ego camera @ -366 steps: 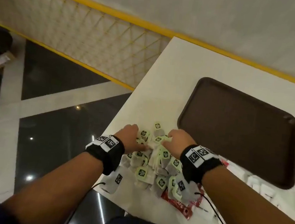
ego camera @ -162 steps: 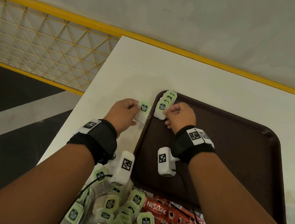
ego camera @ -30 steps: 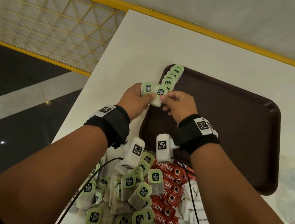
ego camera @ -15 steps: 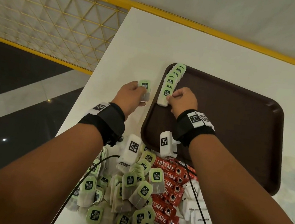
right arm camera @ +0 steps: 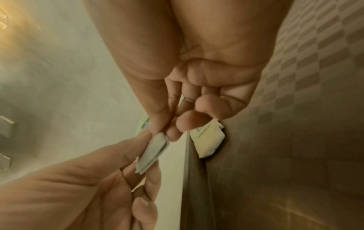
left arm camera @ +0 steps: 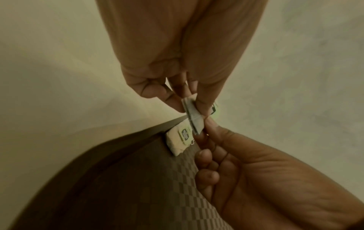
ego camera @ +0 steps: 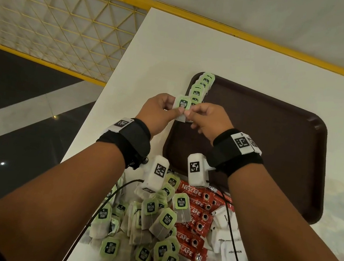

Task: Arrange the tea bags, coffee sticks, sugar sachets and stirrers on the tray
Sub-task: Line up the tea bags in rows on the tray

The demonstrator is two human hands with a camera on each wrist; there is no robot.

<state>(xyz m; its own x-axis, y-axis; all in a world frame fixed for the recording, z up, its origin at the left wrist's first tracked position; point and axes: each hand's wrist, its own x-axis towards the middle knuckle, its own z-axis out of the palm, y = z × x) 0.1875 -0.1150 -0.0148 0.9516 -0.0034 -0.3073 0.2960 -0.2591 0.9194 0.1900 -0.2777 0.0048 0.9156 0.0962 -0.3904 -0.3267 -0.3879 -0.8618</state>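
Both hands meet over the left rim of the brown tray (ego camera: 273,147). A tea bag with a green tag (ego camera: 182,105) is pinched between them: my left hand (ego camera: 174,110) holds its left side, my right hand (ego camera: 190,116) its lower right corner. In the wrist views the held tea bag (left arm camera: 192,116) (right arm camera: 154,153) shows two flat layers. A row of tea bags (ego camera: 201,86) lies overlapped along the tray's left edge; its nearest one (left arm camera: 178,140) (right arm camera: 208,140) sits just beyond the fingers.
Near the table's front edge lies a loose pile of tea bags (ego camera: 150,225). To its right are red Nescafe coffee sticks (ego camera: 192,219), then white sugar sachets (ego camera: 229,252). A yellow mesh railing (ego camera: 61,19) and a dark floor lie left of the white table (ego camera: 166,49).
My right hand has left the row on the tray and come back to my left hand. Both now pinch the tea bag that the left hand held alone.
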